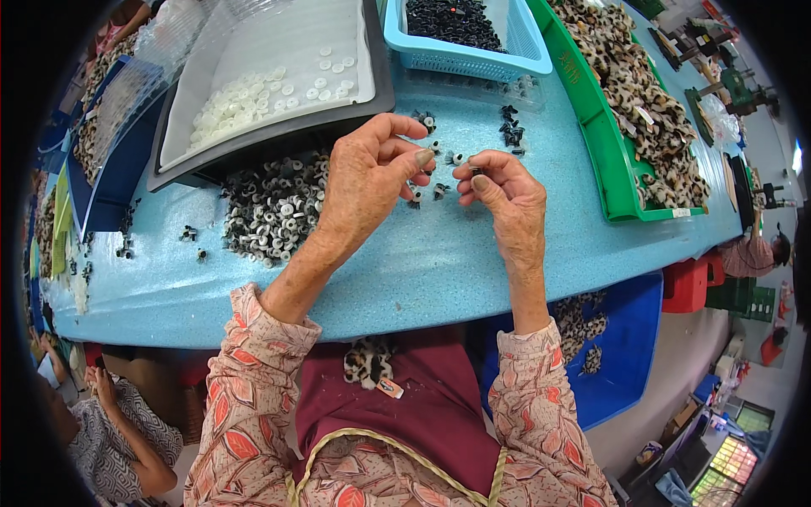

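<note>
At the right hand [514, 196], a dark piece [476, 171] sits, long axis indistinct.

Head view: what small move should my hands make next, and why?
Perhaps bring your left hand toward your right hand: a small dark piece appears pinched between the right thumb and fingers, and a gap separates the hands. Whether the left holds anything is unclear.

small dark piece [476, 171] | pinched in right hand [511, 196], mostly hidden from here || little black-and-white pieces [440, 192] | loose on table [553, 232], near it
</note>
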The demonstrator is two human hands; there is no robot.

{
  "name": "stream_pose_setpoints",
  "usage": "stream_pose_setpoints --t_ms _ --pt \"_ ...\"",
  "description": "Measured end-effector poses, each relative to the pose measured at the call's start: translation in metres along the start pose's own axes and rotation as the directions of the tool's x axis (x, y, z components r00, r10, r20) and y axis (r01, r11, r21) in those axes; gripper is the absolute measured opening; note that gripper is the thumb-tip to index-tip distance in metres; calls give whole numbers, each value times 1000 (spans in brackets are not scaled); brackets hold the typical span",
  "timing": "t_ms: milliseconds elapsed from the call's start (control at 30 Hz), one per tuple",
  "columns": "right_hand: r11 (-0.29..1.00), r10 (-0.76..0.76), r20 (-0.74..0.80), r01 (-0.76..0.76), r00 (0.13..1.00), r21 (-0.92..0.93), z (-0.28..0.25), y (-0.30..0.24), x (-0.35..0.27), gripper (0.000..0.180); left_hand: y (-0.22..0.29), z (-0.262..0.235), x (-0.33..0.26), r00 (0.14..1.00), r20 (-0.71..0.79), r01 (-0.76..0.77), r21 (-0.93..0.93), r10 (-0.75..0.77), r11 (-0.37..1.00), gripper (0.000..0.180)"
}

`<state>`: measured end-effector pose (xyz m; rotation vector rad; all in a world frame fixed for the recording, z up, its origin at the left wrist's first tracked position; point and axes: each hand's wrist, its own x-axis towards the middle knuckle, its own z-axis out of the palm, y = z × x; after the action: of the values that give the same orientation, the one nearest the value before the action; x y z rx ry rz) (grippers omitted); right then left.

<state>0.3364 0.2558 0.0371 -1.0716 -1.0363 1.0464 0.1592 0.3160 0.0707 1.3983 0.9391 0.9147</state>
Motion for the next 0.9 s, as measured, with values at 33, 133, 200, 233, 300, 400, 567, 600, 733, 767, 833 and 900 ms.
stream_pose_setpoints --t_ms 33,133,200,233,300,400,567,600,733,767,833,900 --pt "1000 2 -7 -2 1000 -15 -1 1 0 15 1 -2 0 1000 -12 1 -15 -1 1000 23" --pt "998 14 -32 -16 999 -68 -5 3 -1 15 5 -10 -1 997 -71 -22 -48 19 999 18" --pt "993 32 -55 -38 998 -108 -5 1 -3 14 6 -13 -3 988 -141 -67 -47 60 997 14" --pt "989 41 -59 -49 997 -136 -5 -1 -4 13 7 -15 -4 984 -171 -68 -58 58 996 11" --pt "978 60 -66 -72 996 -194 -4 -3 -4 12 3 -16 -5 960 -218 -161 77 174 984 9" --pt "901 180 -13 -170 984 -399 -5 -17 -11 14 -7 -19 -8 938 -147 -227 422 314 878 9" --pt "572 39 199 141 979 -808 -21 -18 -9 14 -21 -11 -10 888 47 -343 729 457 592 15" --pt "503 6 245 209 969 -838 -19 -20 -9 14 -23 -10 -11 893 63 -339 746 445 574 15" --pt "358 68 241 202 968 -912 -9 -39 -2 12 -29 -5 -12 919 95 -303 789 381 535 15" --pt "361 -15 261 249 965 -899 -7 -38 3 13 -30 -5 -13 927 95 -289 795 362 533 15" --pt "347 -133 306 333 943 -877 -3 -34 12 13 -30 -4 -13 929 130 -305 801 348 515 14" --pt "327 -208 375 425 903 -844 5 -24 23 13 -30 -4 -13 929 140 -311 795 342 521 11"
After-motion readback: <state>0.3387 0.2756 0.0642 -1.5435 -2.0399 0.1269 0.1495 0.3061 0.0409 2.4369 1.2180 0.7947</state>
